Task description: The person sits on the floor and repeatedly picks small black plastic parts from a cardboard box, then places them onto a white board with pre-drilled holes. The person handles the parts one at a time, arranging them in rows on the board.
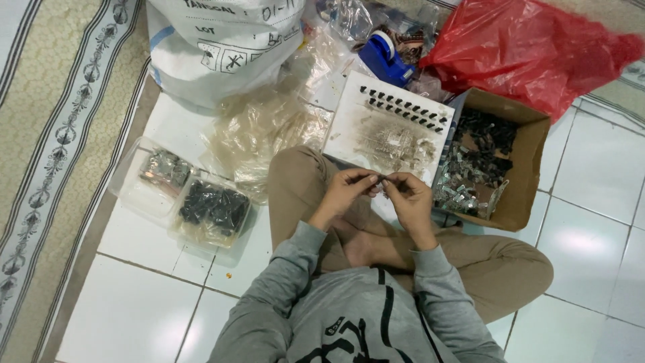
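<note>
I sit cross-legged on a tiled floor. My left hand (347, 190) and my right hand (408, 195) meet fingertip to fingertip over my lap, pinching one small dark part (382, 179) between them. Just beyond them a white board (356, 128) leans on my knee, with two rows of small black parts (403, 107) set along its top and a scuffed grey patch in its middle. To the right stands an open cardboard box (531, 168) holding black parts and shiny metal pieces (463, 185).
Two clear plastic tubs sit on the left, one (161, 171) with metal pieces, one (213, 208) with black parts. Crumpled clear plastic bags (262, 131), a large white sack (222, 47), a blue tape dispenser (386, 57) and a red plastic bag (531, 47) lie beyond. A patterned rug (60, 134) borders the left.
</note>
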